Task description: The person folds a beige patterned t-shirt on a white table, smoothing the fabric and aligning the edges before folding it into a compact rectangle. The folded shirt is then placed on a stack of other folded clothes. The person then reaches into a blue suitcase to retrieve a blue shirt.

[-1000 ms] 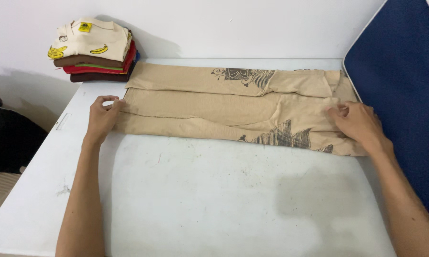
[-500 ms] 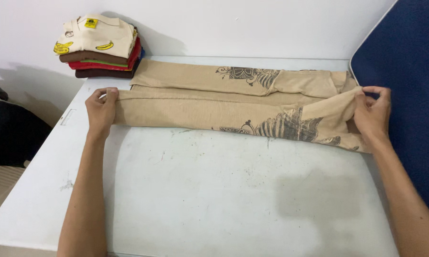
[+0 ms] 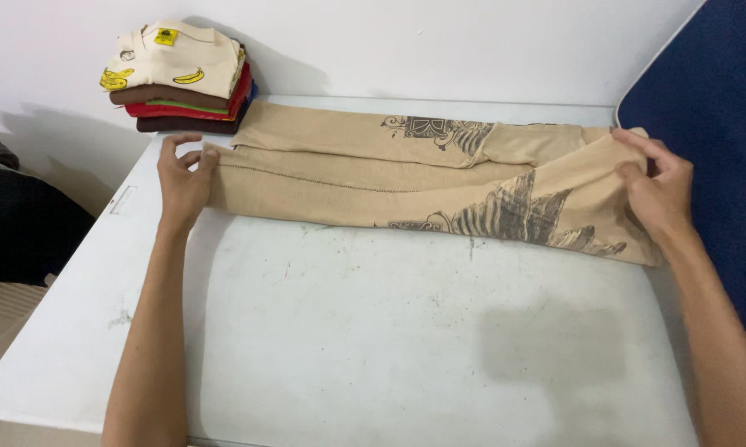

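Observation:
A tan T-shirt (image 3: 373,178) with a dark print lies folded lengthwise across the far half of a white table (image 3: 373,331). My left hand (image 3: 182,178) pinches the shirt's left end between thumb and fingers. My right hand (image 3: 658,190) grips the right end, where the near flap has been folded over and shows the print. Both hands hold the near folded layer against the rest of the shirt.
A stack of folded shirts (image 3: 178,79), cream with yellow bananas on top, then brown, red and dark ones, sits at the table's far left corner against the white wall. A dark blue padded panel (image 3: 712,124) stands along the right edge. Dark cloth (image 3: 17,215) lies left of the table.
Both hands lifted the shirt's near edge and carried it away from me, folding the near third over the middle. The print on that flap now faces up.

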